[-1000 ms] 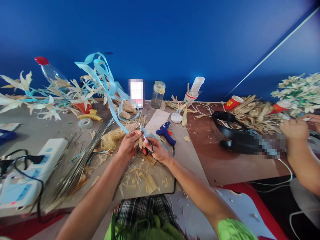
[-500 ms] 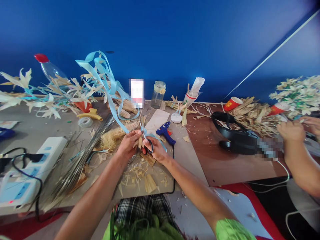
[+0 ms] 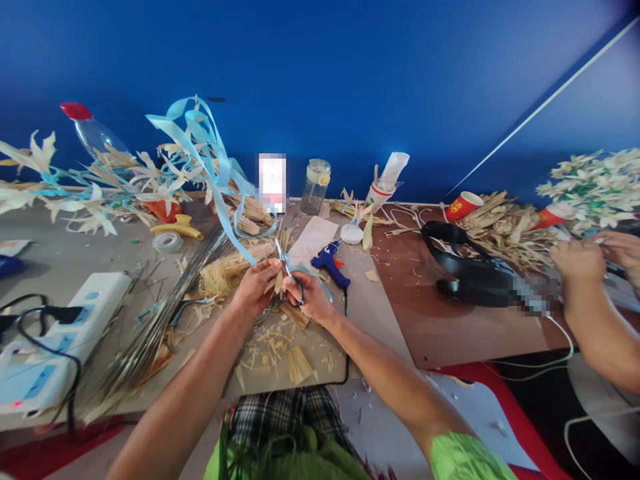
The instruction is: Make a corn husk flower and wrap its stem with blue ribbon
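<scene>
My left hand [image 3: 257, 288] is closed in a pinch on a small piece of dry corn husk [image 3: 278, 283], with the light blue ribbon [image 3: 220, 193] running up from the fingers. My right hand [image 3: 311, 297] is closed around the black handles of small scissors [image 3: 289, 273]. The blades point up and left at the husk piece. Both hands hover over a heap of husk trimmings [image 3: 280, 347] on the grey table [image 3: 70, 267].
A blue glue gun [image 3: 327, 261] lies just right of my hands. A bundle of thin wires [image 3: 160, 320] and a white power strip [image 3: 55, 340] sit to the left. Husk flowers [image 3: 90, 193], a glass jar [image 3: 316, 187] and paper cups [image 3: 463, 205] stand behind. Another person's hands [image 3: 583, 260] work at the right.
My hands have stayed together on the husk and scissors, shifting only slightly. The camera view drifted a little; the other person's hands moved slightly at the right.
</scene>
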Demonstrator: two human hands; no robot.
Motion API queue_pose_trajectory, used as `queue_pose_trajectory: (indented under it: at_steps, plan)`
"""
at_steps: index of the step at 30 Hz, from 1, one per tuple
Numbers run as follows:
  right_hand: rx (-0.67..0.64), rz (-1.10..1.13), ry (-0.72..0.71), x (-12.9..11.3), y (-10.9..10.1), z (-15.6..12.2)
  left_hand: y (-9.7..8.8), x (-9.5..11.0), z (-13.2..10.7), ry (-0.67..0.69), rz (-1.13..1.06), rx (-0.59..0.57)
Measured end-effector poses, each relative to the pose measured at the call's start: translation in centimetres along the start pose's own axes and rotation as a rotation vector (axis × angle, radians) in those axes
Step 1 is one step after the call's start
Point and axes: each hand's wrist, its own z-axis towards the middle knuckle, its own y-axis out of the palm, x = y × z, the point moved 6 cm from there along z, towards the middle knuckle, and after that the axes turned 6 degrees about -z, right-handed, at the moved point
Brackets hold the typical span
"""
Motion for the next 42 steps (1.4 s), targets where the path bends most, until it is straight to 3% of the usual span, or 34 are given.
queue_pose_trajectory:
  at_steps: [8,19,25,29,38,42]
  plan:
    - [-0.103,0.012,0.029,0.5,0.1,0.1,0.4,-0.5,-0.1,-0.084,0.109,-0.118]
    - [0.031,-0.024,0.05,0.4,-0.2,0.1,0.4,-0.1,-0.1,-0.046,0.029,-0.013]
    - [-0.074,0.009,0.014,0.2,0.0,0.1,0.6,-0.4,-0.3,-0.102,0.123,-0.11]
    - [-0.078,-0.017,0.038,0.0,-0.2,0.0,0.5,-0.6,-0.1,-0.115,0.125,-0.129]
    - [-0.016,-0.001,0.065,0.0,-0.2,0.0,0.6,-0.6,-0.1,-0.117,0.099,-0.094]
    - [0.004,0.005,0.096,0.7,-0.1,0.1,0.4,-0.3,0.0,-0.088,0.079,-0.022]
